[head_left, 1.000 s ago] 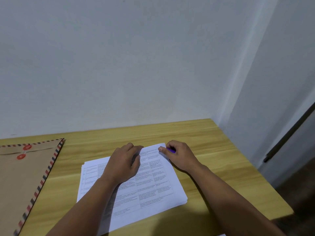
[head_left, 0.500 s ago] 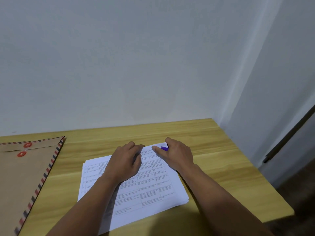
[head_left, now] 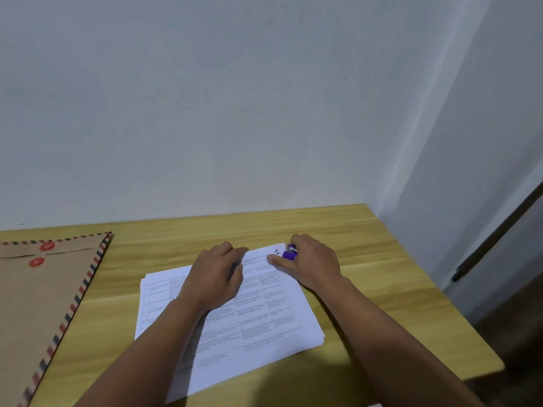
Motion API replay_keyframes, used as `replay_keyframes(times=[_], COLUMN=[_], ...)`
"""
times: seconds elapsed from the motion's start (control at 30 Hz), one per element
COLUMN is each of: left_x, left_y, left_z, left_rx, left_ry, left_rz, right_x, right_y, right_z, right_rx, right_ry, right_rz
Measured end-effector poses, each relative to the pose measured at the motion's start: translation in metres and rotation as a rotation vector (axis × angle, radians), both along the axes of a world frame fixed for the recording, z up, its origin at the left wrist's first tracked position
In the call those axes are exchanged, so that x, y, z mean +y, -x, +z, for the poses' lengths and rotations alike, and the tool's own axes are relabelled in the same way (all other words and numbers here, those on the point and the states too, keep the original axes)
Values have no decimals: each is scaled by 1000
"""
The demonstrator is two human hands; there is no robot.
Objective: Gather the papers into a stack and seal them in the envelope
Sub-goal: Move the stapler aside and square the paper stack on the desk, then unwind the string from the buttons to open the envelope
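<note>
Pinched between the thumb and the curled fingers of the right hand point(head_left: 311, 264) is a small purple binder clip point(head_left: 289, 252), and it sits at the far right corner of the stack of white printed papers point(head_left: 264, 312), just beside a handwritten "1" on the top sheet. Whether the clip already bites on the paper edge, I cannot tell. The left hand point(head_left: 216, 277) rests flat on the upper part of the same stack, palm down, with its fingers only lightly bent and pressing the sheets, holding nothing. The stack lies a little turned on the light wooden table point(head_left: 382, 289), near the middle of it, and the sheets are roughly aligned, with several edges showing at the left side and at the near right corner. The top sheet carries a printed table with small text, too small to read. The brown paper envelope with a striped red and dark border point(head_left: 44, 295) lies flat at the left of the table, well apart from the papers, and two red round string fasteners are on its flap end. A plain pale wall point(head_left: 235, 113) stands behind the table.
</note>
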State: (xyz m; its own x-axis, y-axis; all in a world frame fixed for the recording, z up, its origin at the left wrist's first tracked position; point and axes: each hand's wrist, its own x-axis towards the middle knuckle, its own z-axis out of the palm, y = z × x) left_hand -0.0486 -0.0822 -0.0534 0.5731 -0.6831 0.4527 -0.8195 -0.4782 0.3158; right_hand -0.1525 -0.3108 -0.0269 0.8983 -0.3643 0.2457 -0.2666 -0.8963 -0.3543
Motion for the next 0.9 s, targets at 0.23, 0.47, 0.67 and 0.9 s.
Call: replay_keyframes(times=[0.23, 0.47, 0.67, 0.9], left_x=[-41, -6, 168, 348], left_y=[10, 22, -3, -1], left_z=[4, 37, 57, 38], left_rx=[-76, 34, 146, 254], left_ry=[-178, -236, -280, -365], left_rz=[-49, 184, 517, 805], right_x=[-63, -37, 80, 261], right_y=[56, 52, -6, -70], right_z=[-13, 21, 43, 36], right_rx=[30, 15, -63, 132], right_ry=[283, 252, 126, 24], right_rz=[-245, -231, 36, 470])
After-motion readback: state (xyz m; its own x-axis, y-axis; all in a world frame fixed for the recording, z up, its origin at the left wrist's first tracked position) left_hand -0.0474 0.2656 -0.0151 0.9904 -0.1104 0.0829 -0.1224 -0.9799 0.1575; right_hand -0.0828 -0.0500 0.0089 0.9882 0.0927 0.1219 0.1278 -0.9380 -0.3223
